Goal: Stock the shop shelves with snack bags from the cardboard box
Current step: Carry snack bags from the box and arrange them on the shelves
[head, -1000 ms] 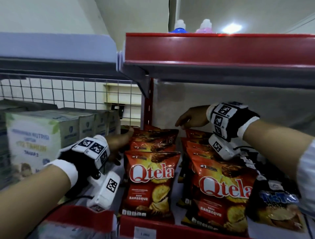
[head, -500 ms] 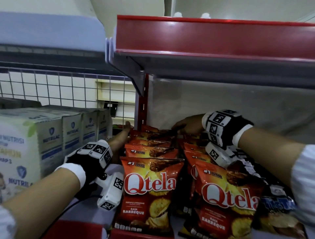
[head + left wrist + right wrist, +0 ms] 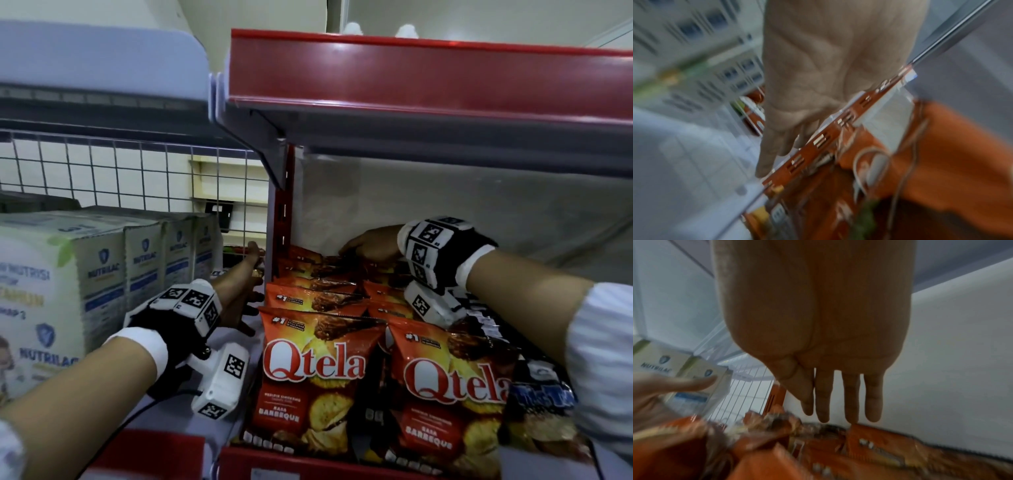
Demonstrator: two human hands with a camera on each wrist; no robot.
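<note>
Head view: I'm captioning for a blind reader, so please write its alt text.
Two hands reach deep into a shelf: the right hand over red Qtela snack bags, the left hand beside them by the red upright. Nutrilac boxes stand left.

Your head cam looks forward and down into the shelf bay (image 3: 445, 212). Wrist cams sit close behind each palm, facing along fingers. All three share the Qtela bags (image 3: 313, 377).

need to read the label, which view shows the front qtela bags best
The head view: both front Qtela bags stand upright, logos and "barbeque" readable. The left wrist view shows only orange blur beside the left hand; the right wrist view shows blurred bag tops below the right hand's straight fingers.
</note>
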